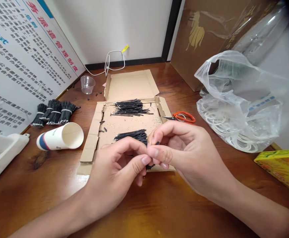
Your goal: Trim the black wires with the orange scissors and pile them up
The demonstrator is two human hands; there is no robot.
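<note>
Our left hand (124,162) and right hand (189,148) meet above the counter (139,211), right fingers pinching a small dark piece (157,142); our left fingers are closed beside them, and we cannot tell what they grip. Beyond, we have a large brown carton (196,43) standing behind a clear plastic bag (238,122) of white loops. Between them and our white paper cup (60,137), lying on its side, sits an open cardboard box (131,123). Inside it we see two piles of black wires (129,107), the nearer partly hidden by our hands. Smaller still are our banded black bundles (56,112), orange-handled scissors (184,116) right of the box, and a clear plastic cup (87,84).
</note>
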